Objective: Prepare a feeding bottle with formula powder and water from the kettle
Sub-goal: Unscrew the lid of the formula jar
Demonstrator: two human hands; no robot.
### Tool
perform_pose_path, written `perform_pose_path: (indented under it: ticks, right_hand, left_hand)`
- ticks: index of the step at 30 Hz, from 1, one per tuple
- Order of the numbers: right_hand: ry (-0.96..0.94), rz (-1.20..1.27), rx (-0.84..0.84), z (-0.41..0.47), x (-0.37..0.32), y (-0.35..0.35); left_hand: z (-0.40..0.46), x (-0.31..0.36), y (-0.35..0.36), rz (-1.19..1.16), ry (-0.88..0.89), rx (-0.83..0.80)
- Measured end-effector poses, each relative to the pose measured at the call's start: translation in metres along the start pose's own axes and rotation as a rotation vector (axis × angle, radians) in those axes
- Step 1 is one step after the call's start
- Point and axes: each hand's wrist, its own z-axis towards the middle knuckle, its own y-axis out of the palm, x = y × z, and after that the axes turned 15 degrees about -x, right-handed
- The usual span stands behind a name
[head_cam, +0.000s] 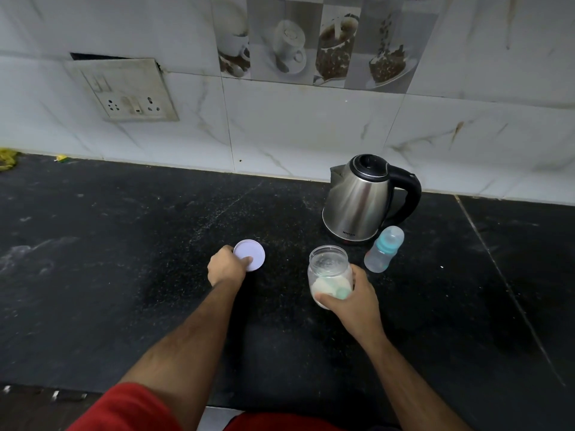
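Observation:
A clear jar [329, 269] with pale formula powder and a greenish scoop inside stands open on the black counter [124, 244]. My right hand [351, 298] grips its lower part. My left hand [227, 267] holds the jar's round white lid [251, 253] at its edge, low over the counter to the jar's left. A capped feeding bottle [383, 250] with a teal collar stands just right of the jar. Behind both sits a steel kettle [361, 203] with a black handle and a closed lid.
A tiled wall runs along the back of the counter, with a switch and socket plate [127, 91] at the left. Small yellow items [7, 158] lie at the far left edge. The counter's front edge is near my body.

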Motion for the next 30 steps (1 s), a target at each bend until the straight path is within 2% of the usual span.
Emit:
perform_pose_path:
  ticks: [6, 13, 15, 18, 21, 24, 30]
  right_hand:
    - [-0.007, -0.006, 0.001, 0.002, 0.0, 0.003]
    - [-0.039, 0.007, -0.014, 0.003, -0.004, 0.008]
    - [-0.046, 0.014, -0.013, 0.005, -0.004, 0.009]
    - [-0.037, 0.009, -0.016, 0.011, -0.004, 0.013]
    - [-0.025, -0.01, -0.032, 0.024, -0.007, 0.02]
    - [-0.022, -0.001, -0.067, 0.039, -0.013, 0.03]
    - [-0.021, -0.018, -0.138, 0.057, -0.018, 0.053]
  left_hand:
    - [0.005, -0.006, -0.001, 0.098, 0.016, 0.013]
    - [0.001, -0.011, -0.002, 0.047, 0.057, 0.026]
    - [-0.005, -0.012, -0.005, -0.012, 0.117, 0.088]
    - [-0.022, -0.009, -0.005, -0.14, 0.345, 0.184]
    - [-0.04, -0.003, 0.005, -0.282, 0.478, 0.036]
    - [-0.044, -0.005, 0.019, -0.389, 0.465, -0.163]
    - [-0.048, -0.007, 0.022, -0.432, 0.488, -0.282]
